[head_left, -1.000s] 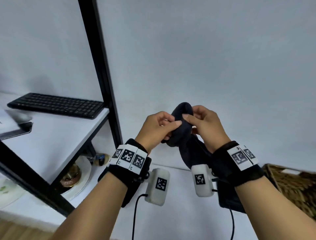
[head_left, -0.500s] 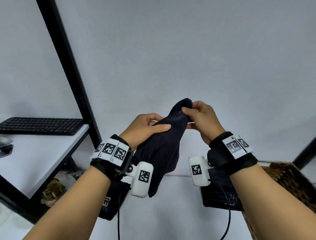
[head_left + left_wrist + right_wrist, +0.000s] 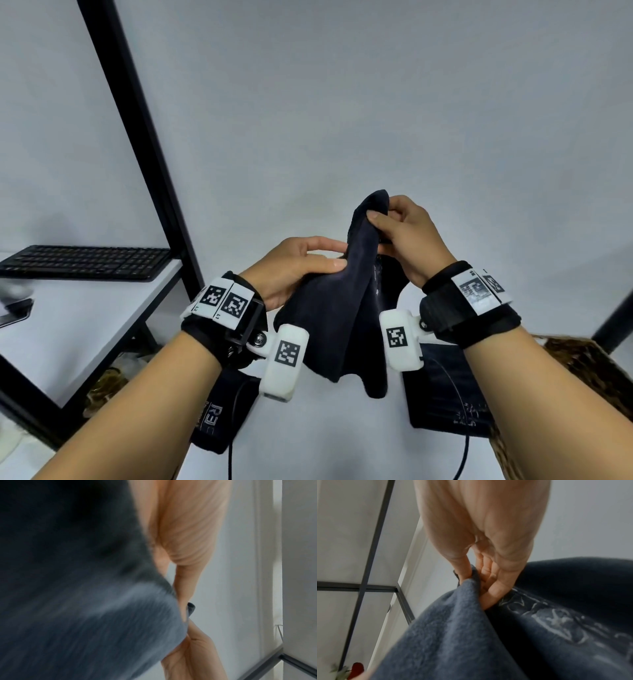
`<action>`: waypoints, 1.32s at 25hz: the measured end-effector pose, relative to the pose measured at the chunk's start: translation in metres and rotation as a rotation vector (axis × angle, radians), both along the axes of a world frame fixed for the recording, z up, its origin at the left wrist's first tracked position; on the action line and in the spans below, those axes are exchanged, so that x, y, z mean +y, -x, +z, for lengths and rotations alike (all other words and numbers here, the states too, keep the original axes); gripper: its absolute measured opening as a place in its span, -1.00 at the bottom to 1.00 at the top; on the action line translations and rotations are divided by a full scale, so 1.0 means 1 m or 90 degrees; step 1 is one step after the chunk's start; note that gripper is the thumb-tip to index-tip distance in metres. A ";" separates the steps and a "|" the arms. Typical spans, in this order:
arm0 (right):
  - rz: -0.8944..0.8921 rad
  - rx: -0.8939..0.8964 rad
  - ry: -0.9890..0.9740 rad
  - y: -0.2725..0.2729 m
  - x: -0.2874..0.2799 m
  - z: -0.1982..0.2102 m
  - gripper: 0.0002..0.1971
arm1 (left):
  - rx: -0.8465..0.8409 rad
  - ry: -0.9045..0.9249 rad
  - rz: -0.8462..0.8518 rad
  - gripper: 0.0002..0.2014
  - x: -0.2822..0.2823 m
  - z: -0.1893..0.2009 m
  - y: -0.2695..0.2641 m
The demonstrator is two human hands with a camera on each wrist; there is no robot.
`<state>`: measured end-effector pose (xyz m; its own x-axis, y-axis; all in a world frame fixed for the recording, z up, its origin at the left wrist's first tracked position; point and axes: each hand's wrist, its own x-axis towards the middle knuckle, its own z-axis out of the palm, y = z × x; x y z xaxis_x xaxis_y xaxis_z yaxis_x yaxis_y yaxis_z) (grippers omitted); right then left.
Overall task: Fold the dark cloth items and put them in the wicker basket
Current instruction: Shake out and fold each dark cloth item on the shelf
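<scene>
A dark navy cloth (image 3: pixel 337 308) hangs in the air between both hands, above the white table. My right hand (image 3: pixel 399 233) pinches its top corner between thumb and fingers; the right wrist view shows the same right hand (image 3: pixel 477 580) pinching the cloth (image 3: pixel 471 635), which bears pale printed marks. My left hand (image 3: pixel 301 263) holds the cloth's left edge lower down, thumb on the fabric. In the left wrist view the cloth (image 3: pixel 77 588) fills the picture. Two more dark cloth items lie flat on the table, one (image 3: pixel 222 414) at the left and one (image 3: pixel 445 390) at the right. The wicker basket (image 3: pixel 589 370) sits at the right edge.
A black shelf frame (image 3: pixel 144 137) stands at the left with a white shelf (image 3: pixel 78 325) carrying a black keyboard (image 3: pixel 85 262). Plates and small objects sit under the shelf. A plain white wall lies behind. Cables (image 3: pixel 462 455) run from the wrist cameras.
The cloth has unfurled from a bunched roll into a hanging sheet. My right hand has lifted its corner higher while my left hand has slid down along the left edge.
</scene>
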<state>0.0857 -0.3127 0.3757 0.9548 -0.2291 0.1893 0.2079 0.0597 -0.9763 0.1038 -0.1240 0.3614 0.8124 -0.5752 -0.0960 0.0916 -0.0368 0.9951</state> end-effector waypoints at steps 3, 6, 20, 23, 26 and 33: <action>0.009 0.006 0.015 -0.002 -0.005 -0.001 -0.87 | -0.017 -0.075 -0.016 -0.94 0.004 0.001 -0.001; -0.002 0.038 0.049 -0.002 -0.013 0.000 -0.90 | -0.082 -0.085 0.121 -0.80 0.005 -0.002 -0.009; 0.121 -0.014 0.524 -0.017 0.017 -0.009 -0.89 | -0.519 -0.264 0.125 -0.92 -0.002 0.007 -0.034; 0.063 -0.018 0.519 -0.025 0.013 -0.012 -0.97 | -0.464 -0.366 0.108 -0.87 0.016 -0.001 -0.040; 0.030 -0.044 0.458 -0.026 0.012 -0.008 -0.95 | -0.442 -0.444 0.104 -0.92 0.026 -0.011 -0.038; 0.073 -0.051 0.470 -0.029 0.016 0.007 -0.92 | -0.429 -0.242 0.174 -0.82 0.006 0.009 -0.037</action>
<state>0.1147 -0.2969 0.3824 0.9418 0.0837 0.3256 0.3120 -0.5790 -0.7533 0.1407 -0.1180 0.3699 0.8719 -0.3754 0.3145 -0.4673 -0.4456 0.7636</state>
